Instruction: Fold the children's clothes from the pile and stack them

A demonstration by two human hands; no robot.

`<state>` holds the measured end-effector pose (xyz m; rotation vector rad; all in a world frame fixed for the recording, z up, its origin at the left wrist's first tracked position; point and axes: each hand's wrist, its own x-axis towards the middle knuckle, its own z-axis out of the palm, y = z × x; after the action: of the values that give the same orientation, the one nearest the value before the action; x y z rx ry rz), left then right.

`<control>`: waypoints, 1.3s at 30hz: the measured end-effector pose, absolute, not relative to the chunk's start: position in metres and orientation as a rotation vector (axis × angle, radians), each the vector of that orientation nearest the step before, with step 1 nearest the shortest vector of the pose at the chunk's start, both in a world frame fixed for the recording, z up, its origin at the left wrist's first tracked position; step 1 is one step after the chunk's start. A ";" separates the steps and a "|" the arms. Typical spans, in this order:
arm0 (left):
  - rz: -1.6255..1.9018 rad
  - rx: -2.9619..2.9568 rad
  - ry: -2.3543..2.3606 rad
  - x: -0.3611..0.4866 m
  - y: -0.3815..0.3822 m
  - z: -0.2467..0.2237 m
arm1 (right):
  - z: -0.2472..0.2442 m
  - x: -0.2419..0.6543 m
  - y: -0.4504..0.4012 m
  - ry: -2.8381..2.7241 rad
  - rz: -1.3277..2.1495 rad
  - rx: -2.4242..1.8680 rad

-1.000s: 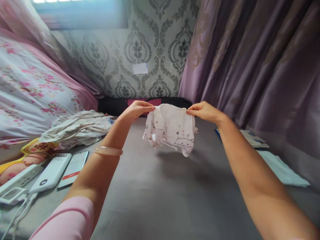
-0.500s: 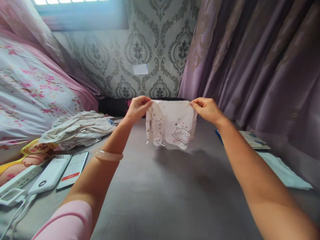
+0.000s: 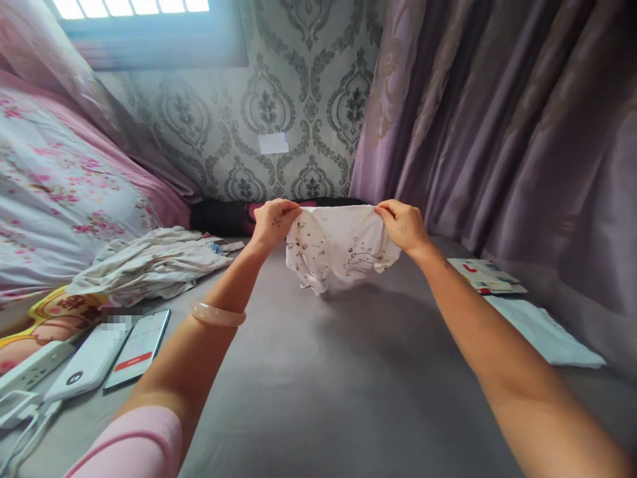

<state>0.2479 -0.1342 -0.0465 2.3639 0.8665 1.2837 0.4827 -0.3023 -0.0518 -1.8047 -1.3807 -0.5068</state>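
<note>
A small white baby shirt, printed with little figures and a cartoon animal outline, hangs in the air above the grey sheet. My left hand pinches its upper left corner between thumb and fingers. At the upper right corner, my right hand has the same kind of pinch. The top edge is drawn straight between both hands. Below, the cloth hangs loose, its lower edge uneven and flared out, with a shadow on the sheet beneath.
On the left lie a heap of pale clothes, a yellow printed cushion, a phone, a white power bank and a power strip with cables. To the right are folded printed cloth and folded pale-blue cloth. Purple curtains hang behind.
The shirt's lower part has swung and spread outward, the right side flaring to the right. Both hands keep their corners and sit slightly lower in view. The camera view has shifted a little.
</note>
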 end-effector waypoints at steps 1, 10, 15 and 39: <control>1.279 2.329 0.848 0.249 -0.133 -0.049 | -0.052 0.482 -0.302 -1.355 -0.517 -1.796; 1.301 2.302 0.858 0.257 -0.140 -0.055 | -0.051 0.471 -0.299 -1.269 -0.586 -1.804; 1.309 2.378 0.900 0.256 -0.149 -0.057 | -0.048 0.464 -0.304 -1.270 -0.720 -1.869; 1.856 2.326 0.905 0.171 -0.224 -0.054 | -0.012 0.389 -0.407 -1.551 -0.798 -1.841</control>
<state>0.1710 -0.2245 -0.0541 2.3265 0.9053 1.8564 0.3889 -0.4072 -0.0119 -1.8413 -1.5512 -0.7978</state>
